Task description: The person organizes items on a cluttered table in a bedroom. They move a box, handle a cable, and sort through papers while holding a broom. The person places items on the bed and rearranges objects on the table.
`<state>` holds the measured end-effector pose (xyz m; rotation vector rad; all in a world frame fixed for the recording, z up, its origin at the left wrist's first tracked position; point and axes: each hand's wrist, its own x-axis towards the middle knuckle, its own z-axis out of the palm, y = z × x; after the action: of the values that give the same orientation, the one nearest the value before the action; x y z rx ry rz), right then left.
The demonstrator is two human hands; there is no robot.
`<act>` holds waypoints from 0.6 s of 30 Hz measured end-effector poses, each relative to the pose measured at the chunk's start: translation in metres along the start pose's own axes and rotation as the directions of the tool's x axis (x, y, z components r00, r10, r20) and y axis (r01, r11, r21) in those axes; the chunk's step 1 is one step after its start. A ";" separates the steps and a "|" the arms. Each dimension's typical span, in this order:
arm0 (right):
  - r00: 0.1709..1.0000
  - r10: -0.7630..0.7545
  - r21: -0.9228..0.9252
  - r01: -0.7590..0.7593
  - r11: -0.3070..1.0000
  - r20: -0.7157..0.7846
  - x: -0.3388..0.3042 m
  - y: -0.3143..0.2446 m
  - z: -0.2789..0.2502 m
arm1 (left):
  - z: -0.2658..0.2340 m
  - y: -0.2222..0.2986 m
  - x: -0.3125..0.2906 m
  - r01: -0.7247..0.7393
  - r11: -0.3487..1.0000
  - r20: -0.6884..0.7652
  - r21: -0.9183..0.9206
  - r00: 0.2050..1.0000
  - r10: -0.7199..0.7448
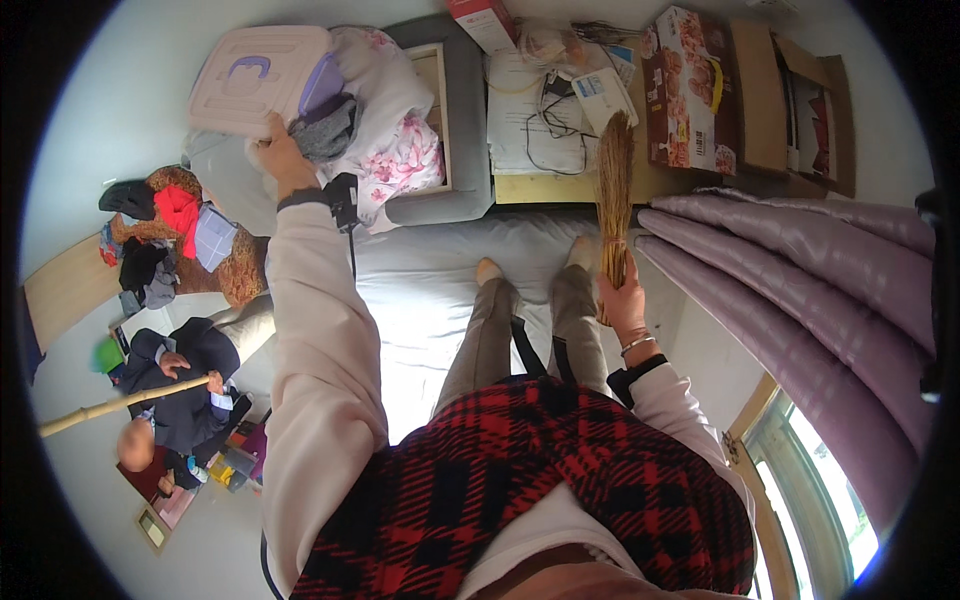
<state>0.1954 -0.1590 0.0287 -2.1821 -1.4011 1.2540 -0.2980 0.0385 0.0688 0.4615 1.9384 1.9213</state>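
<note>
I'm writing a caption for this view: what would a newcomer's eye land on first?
Probably the straw hand broom, held in the right hand right of centre, its bristles toward the top of the picture. Next, the pale pink, purple-handled storage box at the upper left, with the left hand at its lower edge. The shiny mauve curtain also stands out, its folds sweeping down the right side.
</note>
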 end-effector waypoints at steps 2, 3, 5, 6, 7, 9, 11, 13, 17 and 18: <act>0.999 0.035 0.039 -0.036 0.999 0.020 0.004 0.002 -0.004 | -0.007 0.004 -0.004 0.006 1.000 0.057 -0.021 0.998 -0.005; 0.998 0.053 0.064 -0.056 0.996 0.040 0.007 0.003 -0.006 | -0.012 0.008 -0.006 0.023 0.999 0.073 0.040 0.997 -0.026; 0.993 0.078 0.049 -0.083 0.995 0.084 0.010 0.005 -0.011 | -0.018 0.008 -0.021 -0.021 0.998 0.093 0.052 0.995 0.016; 0.991 0.084 0.007 -0.085 0.996 0.108 0.013 0.006 -0.013 | -0.022 0.008 -0.033 0.007 0.997 0.071 0.071 0.997 -0.012; 0.992 0.069 -0.012 -0.068 0.998 0.107 0.015 0.006 -0.016 | -0.025 0.006 -0.049 0.038 0.995 0.124 0.091 0.991 -0.049; 0.999 -0.032 -0.016 0.033 0.999 0.040 0.021 0.004 -0.021 | -0.023 -0.005 -0.086 0.166 0.976 0.107 0.143 0.978 -0.182; 0.981 -0.173 -0.043 0.170 0.984 -0.086 0.030 -0.002 -0.027 | -0.019 -0.013 -0.118 0.214 0.955 0.182 0.204 0.951 -0.252; 0.933 -0.285 -0.106 0.268 0.958 -0.221 0.046 -0.011 -0.040 | -0.013 -0.020 -0.144 0.286 0.940 0.282 0.183 0.901 -0.329; 0.927 -0.105 -0.073 0.084 0.994 -0.361 0.080 -0.020 -0.083 | 0.004 -0.030 -0.188 0.331 0.911 0.326 0.246 0.857 -0.400; 0.921 -0.048 -0.056 0.029 0.998 -0.386 0.089 -0.018 -0.100 | 0.007 -0.030 -0.195 0.343 0.897 0.345 0.280 0.836 -0.427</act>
<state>0.2760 -0.0530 0.0523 -2.2620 -1.3106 0.7221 -0.1222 -0.0490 0.0452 0.4342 1.7938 1.2616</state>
